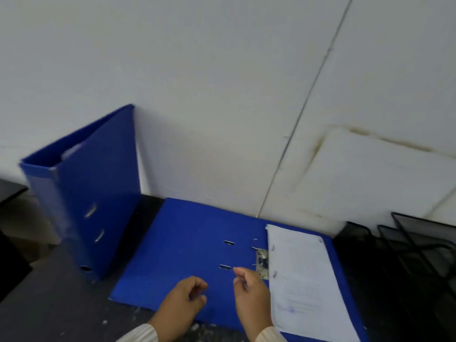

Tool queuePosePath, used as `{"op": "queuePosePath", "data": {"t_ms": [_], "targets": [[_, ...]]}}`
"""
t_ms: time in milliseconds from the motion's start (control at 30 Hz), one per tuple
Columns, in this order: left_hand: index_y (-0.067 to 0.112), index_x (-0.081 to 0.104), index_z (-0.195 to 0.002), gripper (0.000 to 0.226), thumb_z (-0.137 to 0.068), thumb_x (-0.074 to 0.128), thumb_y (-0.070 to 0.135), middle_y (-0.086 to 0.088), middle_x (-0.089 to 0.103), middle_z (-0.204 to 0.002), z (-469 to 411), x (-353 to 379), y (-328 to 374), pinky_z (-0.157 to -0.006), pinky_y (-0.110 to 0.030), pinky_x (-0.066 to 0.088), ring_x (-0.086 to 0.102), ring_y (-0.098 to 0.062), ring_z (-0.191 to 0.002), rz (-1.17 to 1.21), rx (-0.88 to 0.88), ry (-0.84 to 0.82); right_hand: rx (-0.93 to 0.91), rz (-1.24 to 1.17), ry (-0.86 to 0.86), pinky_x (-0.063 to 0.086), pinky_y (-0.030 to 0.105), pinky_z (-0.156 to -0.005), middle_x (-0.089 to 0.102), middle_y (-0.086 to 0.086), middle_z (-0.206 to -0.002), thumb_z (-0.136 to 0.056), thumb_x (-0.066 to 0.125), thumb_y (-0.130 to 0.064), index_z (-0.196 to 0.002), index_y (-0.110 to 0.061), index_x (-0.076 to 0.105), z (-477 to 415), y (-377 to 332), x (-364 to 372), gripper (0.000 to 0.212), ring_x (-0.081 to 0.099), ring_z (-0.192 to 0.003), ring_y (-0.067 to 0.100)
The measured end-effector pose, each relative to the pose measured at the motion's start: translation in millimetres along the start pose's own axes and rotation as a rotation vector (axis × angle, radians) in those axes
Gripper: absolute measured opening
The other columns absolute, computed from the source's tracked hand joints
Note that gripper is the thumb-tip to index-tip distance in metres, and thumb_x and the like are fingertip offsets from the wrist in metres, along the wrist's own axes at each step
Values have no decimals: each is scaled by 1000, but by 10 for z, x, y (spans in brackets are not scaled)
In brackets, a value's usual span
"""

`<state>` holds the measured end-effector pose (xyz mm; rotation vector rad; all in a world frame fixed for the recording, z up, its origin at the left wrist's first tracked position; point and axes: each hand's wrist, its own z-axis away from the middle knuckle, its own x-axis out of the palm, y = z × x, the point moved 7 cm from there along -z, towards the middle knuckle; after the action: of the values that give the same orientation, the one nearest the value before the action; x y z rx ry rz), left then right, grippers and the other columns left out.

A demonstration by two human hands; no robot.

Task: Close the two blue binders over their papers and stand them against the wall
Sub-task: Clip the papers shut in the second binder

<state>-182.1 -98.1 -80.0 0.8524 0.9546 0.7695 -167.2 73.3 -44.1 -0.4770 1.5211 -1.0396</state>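
Observation:
One blue binder [91,193] stands upright at the left, closed, leaning against the white wall [197,95]. The second blue binder [187,243] lies open flat on the dark table, its front cover spread to the left. White papers [306,280] sit on its right half, threaded on the metal ring mechanism [262,264]. My left hand [182,307] hovers over the open cover with fingers curled and nothing in it. My right hand [251,297] rests just left of the papers, near the ring mechanism, fingers bent and holding nothing.
A black wire-mesh file rack [414,248] stands at the right against the wall. The dark table [61,304] has pale specks near its front. A dark object [9,262] sits at the far left edge.

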Motion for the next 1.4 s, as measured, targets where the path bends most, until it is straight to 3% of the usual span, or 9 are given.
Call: {"op": "queuePosePath", "data": {"t_ms": [167,267,533,700,833,900,1167,1267,1400], "targets": [[18,55,-111,18,-93,57,15,0,57,-110,-290,737,114,-79,-14,41,53,-9,-95,-10,-110,-84,177,39,94,45,21,-95,60,-4,-123,-96,50,-13,-115,-21,62,-309,760,-621,24,56,-113,14],[15,50,-125,32,-94,56,16,-2,54,-124,-493,1068,180,-87,-22,40,52,-13,-108,53,-194,-70,217,142,34,43,25,-102,54,-3,-134,-96,50,-15,-120,-21,59,-540,1137,-768,26,51,-121,15],[16,32,-146,52,-97,51,20,-5,43,-147,-890,1327,310,-107,-40,42,45,-23,-131,248,-296,95,-71,384,-302,5,32,-120,18,-5,-159,-99,42,-21,-139,-25,42,-981,1280,-451,41,8,-148,17],[19,54,-130,33,-99,47,26,-3,57,-131,-1024,1311,401,-106,-39,44,53,-21,-121,147,-277,155,-145,354,-269,1,28,-118,23,-7,-157,-100,42,-24,-134,-28,49,-1042,1370,-434,35,12,-147,14],[23,63,-90,18,-99,48,24,3,64,-87,-1119,1387,619,-66,-19,45,55,-9,-77,-58,-152,148,-178,369,-266,-4,23,-114,18,-8,-159,-100,40,-28,-146,-27,33,-1041,1425,-431,46,8,-147,11],[23,63,-82,22,-98,48,24,3,64,-81,-1172,1446,714,-60,-16,42,54,-8,-70,-221,-96,143,-173,374,-260,-6,22,-113,15,-8,-159,-101,38,-29,-148,-25,26,-1050,1444,-430,49,7,-147,10],[26,55,-79,22,-96,46,14,6,57,-81,-1323,1602,880,-72,-23,49,54,-12,-73,-736,-6,25,-194,428,-276,-10,23,-111,12,-7,-160,-103,29,-28,-149,-23,22,-1057,1454,-389,47,4,-148,12],[23,59,-85,17,-94,48,14,2,62,-84,-1372,1605,907,-77,-28,51,59,-16,-79,-797,-27,-52,-184,360,-301,-6,19,-112,20,-6,-158,-102,35,-23,-146,-22,32,-1095,1451,-411,45,13,-147,11],[25,64,-86,6,-89,59,25,9,65,-81,-1453,1488,878,-77,-30,53,63,-14,-83,-481,-108,-94,11,-5,-178,35,16,-101,59,2,-128,-90,46,3,-121,-14,62,-1289,1468,-678,39,52,-122,17]]}}
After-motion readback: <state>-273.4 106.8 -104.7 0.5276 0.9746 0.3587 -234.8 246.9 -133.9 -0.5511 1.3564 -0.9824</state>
